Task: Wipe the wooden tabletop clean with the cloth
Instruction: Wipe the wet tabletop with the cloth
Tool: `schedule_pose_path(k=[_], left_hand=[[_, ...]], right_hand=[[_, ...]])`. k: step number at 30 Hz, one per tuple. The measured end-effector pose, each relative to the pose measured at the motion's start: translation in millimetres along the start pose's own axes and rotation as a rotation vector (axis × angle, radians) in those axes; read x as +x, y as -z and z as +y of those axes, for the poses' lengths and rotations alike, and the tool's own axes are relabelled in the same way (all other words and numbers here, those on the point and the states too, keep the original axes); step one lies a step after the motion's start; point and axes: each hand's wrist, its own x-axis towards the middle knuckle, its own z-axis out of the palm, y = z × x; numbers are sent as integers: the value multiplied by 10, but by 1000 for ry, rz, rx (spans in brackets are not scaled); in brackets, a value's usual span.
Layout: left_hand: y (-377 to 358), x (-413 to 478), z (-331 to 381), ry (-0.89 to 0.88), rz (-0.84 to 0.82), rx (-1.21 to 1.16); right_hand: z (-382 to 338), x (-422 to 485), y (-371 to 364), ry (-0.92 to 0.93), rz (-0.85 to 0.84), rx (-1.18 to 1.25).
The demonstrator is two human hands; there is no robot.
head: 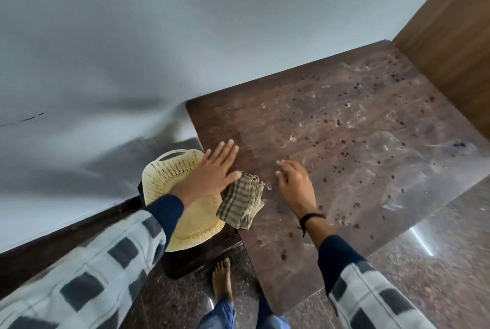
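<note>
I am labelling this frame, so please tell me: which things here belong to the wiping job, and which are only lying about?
For the job: tabletop, cloth, left hand, right hand.

Lying about: basket, dark stand under it.

Wearing pale grey sleeves with dark checks, navy cuffs back from the fingers; black cord knotted behind the right hand, tails dangling; blue trousers, bare foot.
</note>
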Motion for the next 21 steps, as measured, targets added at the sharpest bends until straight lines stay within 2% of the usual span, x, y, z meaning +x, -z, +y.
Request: schedule_pose_path(k=[6, 9, 13, 21], left_hand=[[457, 430, -311, 141, -211, -39], [429, 469, -368, 180, -278, -14], [419, 475, -382, 193, -305, -1], [463, 440, -251, 221, -349, 51]], right_hand=[[-40, -595, -267, 229, -15, -67], [-229, -764, -533, 348, -129, -188], [-427, -777, -818, 200, -241, -239], [-270, -1031, -891, 160, -173, -320]])
